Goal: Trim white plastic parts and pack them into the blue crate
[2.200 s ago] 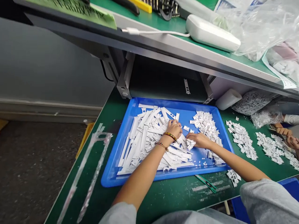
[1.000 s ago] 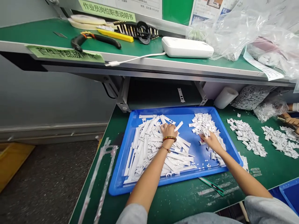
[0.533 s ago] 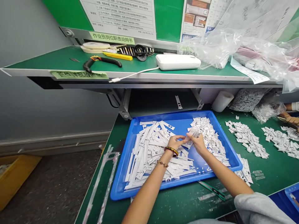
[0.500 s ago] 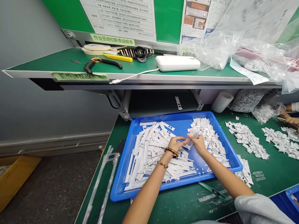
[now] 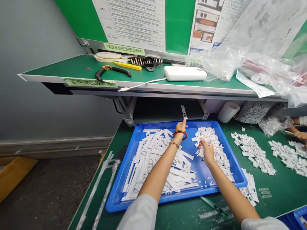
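Observation:
My left hand (image 5: pixel 181 126) reaches to the far rim of the blue tray (image 5: pixel 117 183), fingers stretched forward. Its fingertips are at the near end of a white slotted strip (image 5: pixel 183 111), which lies on the dark belt-like surface (image 5: pixel 158 110) behind the tray; a firm grip does not show. My right hand (image 5: pixel 208 152) is closed on several small white plastic pieces (image 5: pixel 199 150) over the tray's right half. Beside and beyond it lies a heap of similar small pieces (image 5: pixel 222 156). Long white strips (image 5: pixel 148 159) are piled in the tray's left half, under my left forearm.
Above the tray runs a green shelf (image 5: pixel 141 76) with pliers (image 5: pixel 112 71), a white power bank (image 5: pixel 184 73) and plastic bags. A green-handled tool (image 5: pixel 214 207) lies before the tray. More small pieces (image 5: pixel 254 153) lie to the right, near another person's hand (image 5: pixel 299 134).
My hands, together over the tray before, have parted. The left has moved forward to the slotted strip; the right has shifted slightly right with small pieces in it. The view has tilted up.

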Demonstrator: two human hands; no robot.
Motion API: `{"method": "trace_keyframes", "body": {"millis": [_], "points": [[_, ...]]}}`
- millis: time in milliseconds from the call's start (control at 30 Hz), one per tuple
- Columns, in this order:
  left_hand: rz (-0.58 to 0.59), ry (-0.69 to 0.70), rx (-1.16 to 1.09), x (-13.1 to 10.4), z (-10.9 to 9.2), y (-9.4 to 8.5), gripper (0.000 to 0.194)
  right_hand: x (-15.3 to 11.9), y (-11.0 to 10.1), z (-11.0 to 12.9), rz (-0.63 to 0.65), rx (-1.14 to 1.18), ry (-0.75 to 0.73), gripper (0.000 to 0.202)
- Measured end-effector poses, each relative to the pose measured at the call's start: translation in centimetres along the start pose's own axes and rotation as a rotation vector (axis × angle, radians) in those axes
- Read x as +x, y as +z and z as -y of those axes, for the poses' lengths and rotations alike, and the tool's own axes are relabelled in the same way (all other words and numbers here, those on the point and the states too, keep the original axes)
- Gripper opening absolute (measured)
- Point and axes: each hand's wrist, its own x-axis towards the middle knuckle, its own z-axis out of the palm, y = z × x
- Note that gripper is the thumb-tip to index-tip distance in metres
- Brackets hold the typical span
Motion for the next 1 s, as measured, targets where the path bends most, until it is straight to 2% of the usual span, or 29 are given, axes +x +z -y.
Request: {"method": "trace_keyframes", "body": {"millis": [100, 167, 267, 367, 433, 533, 667, 833, 933, 1000], "points": [[-0.04, 0.088, 0.099, 1.9, -2.3, 1.4, 0.042, 0.2, -0.1, -0.6, 0.01, -0.055, -0.044, 0.041], [-0.066, 0.186, 0.198, 1.0, -2.8, 1.3, 0.037, 0.6, -0.2, -0.9, -0.009, -0.055, -0.063, 0.039], [-0.069, 0.385, 0.388, -3.2, -1.9, -0.1, 0.031, 1.1, 0.0, -0.9, -0.051, 0.013, -0.042, 0.045], [0.012, 0.589, 0.564, -8.7, 0.0, -1.8, 0.025, 1.1, 0.6, -0.3, 0.008, 0.14, -0.029, 0.047], [0.064, 0.671, 0.659, -11.5, 1.0, -2.6, 0.023, 0.7, 1.0, 0.1, 0.075, 0.182, -0.033, 0.048], [0.095, 0.741, 0.775, -14.0, 1.8, -3.1, 0.027, -0.1, 1.1, 0.6, 0.106, 0.157, -0.031, 0.048], [0.089, 0.796, 0.901, -15.2, 1.9, -3.3, 0.028, -1.2, 0.5, 0.6, 0.207, 0.069, -0.029, 0.046], [0.087, 0.784, 1.034, -16.3, 1.3, -4.2, 0.017, -1.3, -0.2, 0.5, 0.298, -0.014, -0.072, 0.042], [0.19, 0.668, 1.124, -17.7, 0.0, -5.4, 0.011, -1.1, -0.3, 0.6, 0.343, -0.049, -0.097, 0.039], [0.316, 0.579, 1.07, -19.3, -1.9, -6.5, 0.012, -0.8, -0.4, 0.7, 0.369, -0.03, -0.098, 0.037]]}}
